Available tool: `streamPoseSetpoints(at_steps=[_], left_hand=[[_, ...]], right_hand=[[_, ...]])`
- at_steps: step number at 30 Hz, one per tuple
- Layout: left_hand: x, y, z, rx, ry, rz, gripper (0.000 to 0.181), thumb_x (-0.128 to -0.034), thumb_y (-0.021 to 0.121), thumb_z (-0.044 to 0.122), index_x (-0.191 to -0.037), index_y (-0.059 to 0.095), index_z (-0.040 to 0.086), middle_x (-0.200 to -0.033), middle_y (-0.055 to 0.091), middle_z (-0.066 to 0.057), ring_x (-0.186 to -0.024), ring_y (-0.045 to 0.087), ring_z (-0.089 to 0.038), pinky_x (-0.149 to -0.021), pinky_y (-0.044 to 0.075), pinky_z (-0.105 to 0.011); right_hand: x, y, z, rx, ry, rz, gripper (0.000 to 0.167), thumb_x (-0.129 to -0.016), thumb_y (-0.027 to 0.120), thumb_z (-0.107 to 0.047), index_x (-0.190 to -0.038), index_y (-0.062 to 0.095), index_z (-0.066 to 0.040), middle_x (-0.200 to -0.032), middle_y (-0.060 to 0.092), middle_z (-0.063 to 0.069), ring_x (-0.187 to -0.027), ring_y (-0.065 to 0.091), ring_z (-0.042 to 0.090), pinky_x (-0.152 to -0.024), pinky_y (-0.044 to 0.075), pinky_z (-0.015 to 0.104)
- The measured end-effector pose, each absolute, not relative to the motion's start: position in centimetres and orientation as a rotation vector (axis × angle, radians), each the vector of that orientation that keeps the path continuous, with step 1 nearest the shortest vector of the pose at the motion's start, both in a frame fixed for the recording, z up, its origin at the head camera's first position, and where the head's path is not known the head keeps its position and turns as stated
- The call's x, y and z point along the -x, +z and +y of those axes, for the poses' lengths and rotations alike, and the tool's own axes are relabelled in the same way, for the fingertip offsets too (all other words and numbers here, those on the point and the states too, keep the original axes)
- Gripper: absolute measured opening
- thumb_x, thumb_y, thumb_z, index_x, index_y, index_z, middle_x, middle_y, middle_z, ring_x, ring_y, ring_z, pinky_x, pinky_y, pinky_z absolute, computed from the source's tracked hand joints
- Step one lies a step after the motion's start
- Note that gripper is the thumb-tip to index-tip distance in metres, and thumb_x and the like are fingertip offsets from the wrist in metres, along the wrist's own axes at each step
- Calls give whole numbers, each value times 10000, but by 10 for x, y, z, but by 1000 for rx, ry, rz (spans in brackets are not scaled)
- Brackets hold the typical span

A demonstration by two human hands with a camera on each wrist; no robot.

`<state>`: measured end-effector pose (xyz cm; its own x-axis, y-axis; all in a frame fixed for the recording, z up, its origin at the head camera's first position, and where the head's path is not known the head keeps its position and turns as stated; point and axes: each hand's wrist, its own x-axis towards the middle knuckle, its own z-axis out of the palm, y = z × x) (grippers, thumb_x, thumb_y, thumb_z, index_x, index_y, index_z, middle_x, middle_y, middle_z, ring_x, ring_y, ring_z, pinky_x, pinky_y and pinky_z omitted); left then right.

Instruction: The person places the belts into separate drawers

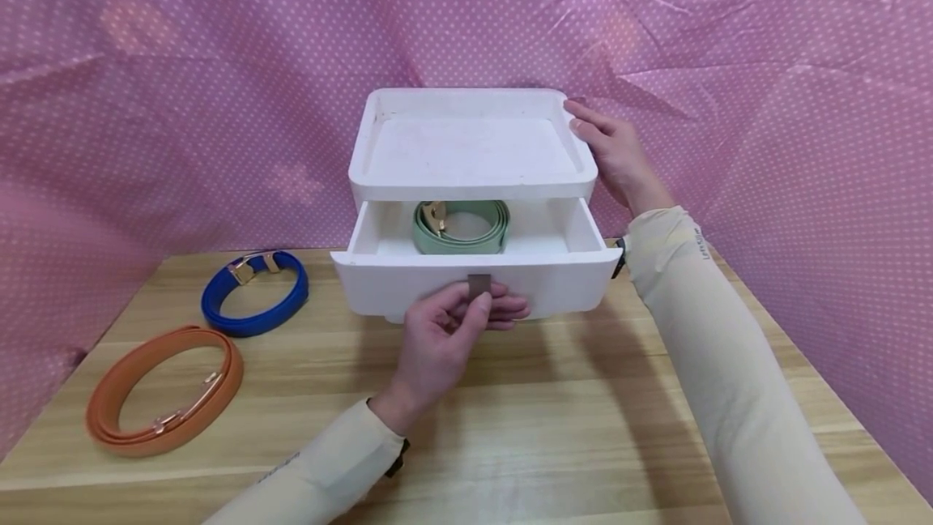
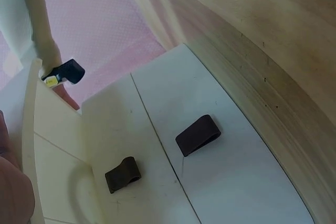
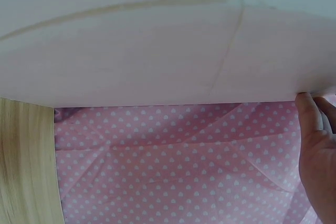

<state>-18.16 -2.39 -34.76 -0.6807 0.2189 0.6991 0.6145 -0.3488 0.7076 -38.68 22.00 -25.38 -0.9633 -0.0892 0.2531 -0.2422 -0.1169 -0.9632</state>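
Observation:
A white drawer unit (image 1: 474, 185) stands at the back of the table, its top drawer (image 1: 408, 286) pulled out. Inside the drawer lies a rolled green belt (image 1: 461, 245) with a gold buckle. The left hand (image 1: 445, 339) pinches the brown pull tab (image 1: 479, 285) on the drawer front between thumb and fingers. Against the unit's right side and upper edge rests the right hand (image 1: 619, 156), fingers fairly straight; the right wrist view shows this hand (image 3: 317, 150) touching the white side wall (image 3: 147, 61). Two dark tabs (image 2: 198, 135) show on lower drawer fronts in the left wrist view.
At the table's left lie a rolled blue belt (image 1: 255, 324) and a rolled orange belt (image 1: 164, 440), both with metal buckles. Pink dotted cloth (image 1: 255, 63) hangs behind and at both sides of the wooden table (image 1: 539, 428).

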Motion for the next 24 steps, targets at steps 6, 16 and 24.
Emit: streamPoseSetpoints(at_steps=[6,16,24], left_hand=[[184,-351,-25,1103,-2121,-1585,173,-1006,473,-40,-1054,592,-158,-1027,686,-271,-898,697,-399,-745,601,-470],[185,-354,-26,1095,-2119,-1574,180,-1008,475,-33,-1057,588,-163,-1031,682,-281,-887,699,-397,-731,604,-472],[188,-357,-24,1113,-2110,-1553,178,-1007,480,-32,-1055,590,-164,-1025,680,-288,-887,698,-403,-719,605,-476]], right_hand=[[385,-255,219,-387,2231,-2008,434,-979,617,-100,-1397,525,-29,-1457,485,115,-1244,528,260,-890,534,230],[383,-256,218,-412,2208,-2032,436,-985,612,-114,-1404,521,-39,-1465,476,112,-1257,520,267,-892,536,232],[383,-257,217,-421,2209,-2002,437,-982,605,-93,-1403,511,-17,-1463,474,129,-1238,533,256,-884,536,221]])
